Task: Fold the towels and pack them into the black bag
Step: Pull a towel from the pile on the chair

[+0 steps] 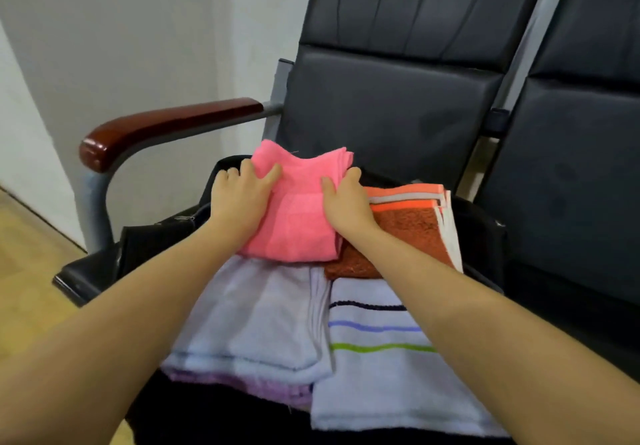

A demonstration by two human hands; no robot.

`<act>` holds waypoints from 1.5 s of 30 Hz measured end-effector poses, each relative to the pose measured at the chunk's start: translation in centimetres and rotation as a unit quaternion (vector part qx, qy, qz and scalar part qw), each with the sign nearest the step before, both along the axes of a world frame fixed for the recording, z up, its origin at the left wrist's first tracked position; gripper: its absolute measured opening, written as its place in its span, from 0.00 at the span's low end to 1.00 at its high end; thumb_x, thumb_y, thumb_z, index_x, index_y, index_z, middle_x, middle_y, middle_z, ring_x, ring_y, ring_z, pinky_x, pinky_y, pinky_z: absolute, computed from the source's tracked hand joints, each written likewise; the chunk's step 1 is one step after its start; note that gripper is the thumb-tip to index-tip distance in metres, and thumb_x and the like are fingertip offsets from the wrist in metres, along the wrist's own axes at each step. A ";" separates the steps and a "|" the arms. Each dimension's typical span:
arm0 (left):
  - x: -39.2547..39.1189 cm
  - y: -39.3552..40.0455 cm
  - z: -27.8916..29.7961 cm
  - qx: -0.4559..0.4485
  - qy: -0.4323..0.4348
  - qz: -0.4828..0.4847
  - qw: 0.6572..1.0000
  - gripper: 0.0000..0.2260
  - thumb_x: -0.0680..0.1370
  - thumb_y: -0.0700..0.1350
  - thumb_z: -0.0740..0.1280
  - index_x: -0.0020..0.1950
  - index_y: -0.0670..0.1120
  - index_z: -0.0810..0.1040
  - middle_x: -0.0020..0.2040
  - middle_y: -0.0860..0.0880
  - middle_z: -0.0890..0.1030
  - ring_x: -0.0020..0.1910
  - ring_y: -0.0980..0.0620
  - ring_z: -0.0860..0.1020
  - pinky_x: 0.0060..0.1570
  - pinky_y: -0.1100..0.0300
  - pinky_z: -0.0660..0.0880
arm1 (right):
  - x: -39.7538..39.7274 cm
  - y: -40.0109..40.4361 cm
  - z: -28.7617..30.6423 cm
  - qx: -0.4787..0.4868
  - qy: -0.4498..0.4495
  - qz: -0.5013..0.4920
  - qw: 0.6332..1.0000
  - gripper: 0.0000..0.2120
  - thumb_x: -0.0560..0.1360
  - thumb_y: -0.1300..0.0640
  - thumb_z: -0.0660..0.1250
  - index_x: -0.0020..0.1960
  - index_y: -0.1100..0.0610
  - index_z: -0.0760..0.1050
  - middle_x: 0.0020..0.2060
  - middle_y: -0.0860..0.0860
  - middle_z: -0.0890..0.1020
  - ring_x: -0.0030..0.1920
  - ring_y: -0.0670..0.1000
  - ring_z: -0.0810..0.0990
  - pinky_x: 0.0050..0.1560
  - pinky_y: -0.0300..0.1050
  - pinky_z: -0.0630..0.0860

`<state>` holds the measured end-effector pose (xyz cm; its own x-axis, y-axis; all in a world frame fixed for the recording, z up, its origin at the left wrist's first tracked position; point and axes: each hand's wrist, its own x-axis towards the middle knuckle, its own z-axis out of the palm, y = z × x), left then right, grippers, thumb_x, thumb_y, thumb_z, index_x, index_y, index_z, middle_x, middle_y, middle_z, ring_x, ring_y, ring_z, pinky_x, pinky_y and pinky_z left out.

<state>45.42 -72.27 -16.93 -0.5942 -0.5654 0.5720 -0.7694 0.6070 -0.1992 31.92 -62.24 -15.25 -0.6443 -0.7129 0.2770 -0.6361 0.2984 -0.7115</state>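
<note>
Both hands are on the folded pink terry towel (294, 216), one at each side. The left hand (239, 198) lies over the towel's left edge with fingers spread and bent onto the cloth, thumb pressed into the pile. The right hand (348, 207) clasps the right edge, fingers curled round it and thumb on top. The two hands are apart, the towel's width between them.

The pink towel sits over the mouth of the black soft bag (156, 243), its far end bunched up. Just beside it on the right lies a folded rust-orange towel with bright orange and grey bands (412, 226). Nearer, a folded pale lilac towel (263, 320) and a white towel with dark, blue and green stripes (377, 368) lie side by side, touching. Everything rests on a black padded seat (391, 108) with a dark red wooden armrest (162, 129).
</note>
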 end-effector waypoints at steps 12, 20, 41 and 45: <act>-1.0 -3.3 -5.9 0.068 -0.029 -0.102 0.992 0.26 0.75 0.50 0.50 0.67 0.40 0.74 0.67 0.40 0.74 0.65 0.38 0.73 0.65 0.40 0.66 | -1.8 -2.4 -6.9 0.038 0.476 -0.041 0.878 0.19 0.76 0.50 0.57 0.63 0.53 0.77 0.65 0.52 0.76 0.64 0.54 0.75 0.59 0.53 0.63; -1.5 -1.3 -4.3 0.220 -0.075 -0.023 0.972 0.26 0.82 0.52 0.48 0.78 0.49 0.48 0.79 0.49 0.46 0.77 0.48 0.45 0.74 0.48 0.41 | -1.8 -0.9 -4.9 0.283 0.275 0.062 0.917 0.26 0.82 0.43 0.45 0.78 0.46 0.47 0.78 0.46 0.45 0.77 0.47 0.41 0.74 0.56 0.40; -12.2 25.2 6.1 0.339 0.185 -0.357 0.850 0.11 0.79 0.40 0.58 0.57 0.41 0.77 0.52 0.42 0.80 0.53 0.43 0.77 0.52 0.55 0.71 | -7.2 28.6 4.5 -0.063 -0.001 -0.162 0.985 0.10 0.77 0.58 0.60 0.48 0.59 0.80 0.44 0.52 0.82 0.46 0.52 0.81 0.49 0.47 0.77; -15.4 33.4 6.3 0.383 0.177 -0.408 0.810 0.10 0.80 0.43 0.59 0.56 0.45 0.77 0.51 0.48 0.78 0.49 0.49 0.76 0.51 0.56 0.73 | -9.6 37.0 3.7 -0.075 -0.021 -0.219 0.973 0.09 0.78 0.59 0.60 0.45 0.56 0.79 0.42 0.51 0.82 0.43 0.50 0.81 0.46 0.43 0.76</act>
